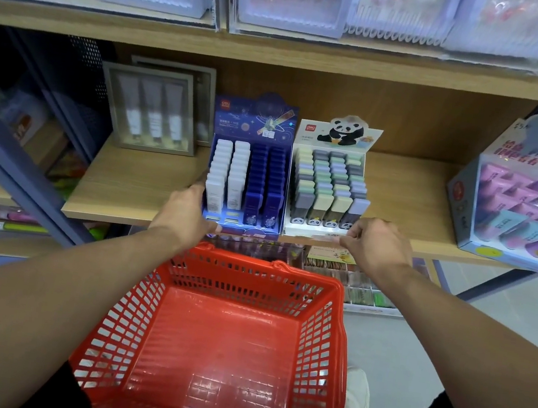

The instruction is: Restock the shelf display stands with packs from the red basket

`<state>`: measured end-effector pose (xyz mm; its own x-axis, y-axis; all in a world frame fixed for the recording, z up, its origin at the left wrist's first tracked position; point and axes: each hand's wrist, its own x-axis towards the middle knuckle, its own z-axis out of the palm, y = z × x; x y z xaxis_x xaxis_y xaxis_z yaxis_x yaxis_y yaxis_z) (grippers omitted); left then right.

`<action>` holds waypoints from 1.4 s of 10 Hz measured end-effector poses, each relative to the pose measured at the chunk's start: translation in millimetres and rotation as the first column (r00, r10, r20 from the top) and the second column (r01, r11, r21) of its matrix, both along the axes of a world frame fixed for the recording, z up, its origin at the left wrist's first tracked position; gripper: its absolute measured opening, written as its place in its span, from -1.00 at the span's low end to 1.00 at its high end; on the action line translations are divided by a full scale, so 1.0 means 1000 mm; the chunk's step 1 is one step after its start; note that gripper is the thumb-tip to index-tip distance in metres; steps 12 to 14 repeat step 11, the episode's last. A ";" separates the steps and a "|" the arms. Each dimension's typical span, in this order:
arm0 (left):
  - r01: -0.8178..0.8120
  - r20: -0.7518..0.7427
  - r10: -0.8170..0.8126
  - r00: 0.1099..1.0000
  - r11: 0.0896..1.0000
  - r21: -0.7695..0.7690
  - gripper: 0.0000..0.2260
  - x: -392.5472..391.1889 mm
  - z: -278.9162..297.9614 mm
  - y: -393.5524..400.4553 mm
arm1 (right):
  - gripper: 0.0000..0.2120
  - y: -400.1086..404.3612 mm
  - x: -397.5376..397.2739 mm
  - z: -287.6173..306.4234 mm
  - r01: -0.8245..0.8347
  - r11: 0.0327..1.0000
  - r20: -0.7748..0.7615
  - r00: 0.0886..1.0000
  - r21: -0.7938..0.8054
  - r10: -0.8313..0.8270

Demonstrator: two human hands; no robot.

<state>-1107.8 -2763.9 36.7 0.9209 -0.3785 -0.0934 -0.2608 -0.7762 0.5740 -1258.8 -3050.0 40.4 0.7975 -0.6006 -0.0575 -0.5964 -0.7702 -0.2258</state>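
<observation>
Two display stands sit side by side at the front of the wooden shelf (146,183). The blue stand (246,180) holds rows of white and dark blue packs. The white panda stand (328,191) holds rows of pastel and grey packs. My left hand (186,213) grips the blue stand's front left corner, thumb under its front edge. My right hand (376,243) grips the panda stand's front right corner. The red basket (330,323) stands on the floor below, between my arms, and its inside shows no packs.
A grey framed box of tubes (151,109) stands at the shelf's back left. A pale blue display of pink and purple packets (520,201) fills the right end. Clear bins line the upper shelf (282,51). Small goods lie on a lower shelf (353,281).
</observation>
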 end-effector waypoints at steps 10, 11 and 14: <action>0.039 -0.032 -0.042 0.999 0.996 -0.074 -0.35 0.009 -0.004 -0.007 | -0.71 -0.004 0.006 0.003 0.061 0.998 -0.055 0.997 -0.022 -0.062; 0.053 -0.061 -0.059 0.996 0.994 -0.094 -0.26 0.008 -0.001 -0.003 | -0.70 -0.005 0.004 0.011 0.064 0.998 -0.050 0.997 -0.012 -0.064; 0.053 -0.061 -0.059 0.996 0.994 -0.094 -0.26 0.008 -0.001 -0.003 | -0.70 -0.005 0.004 0.011 0.064 0.998 -0.050 0.997 -0.012 -0.064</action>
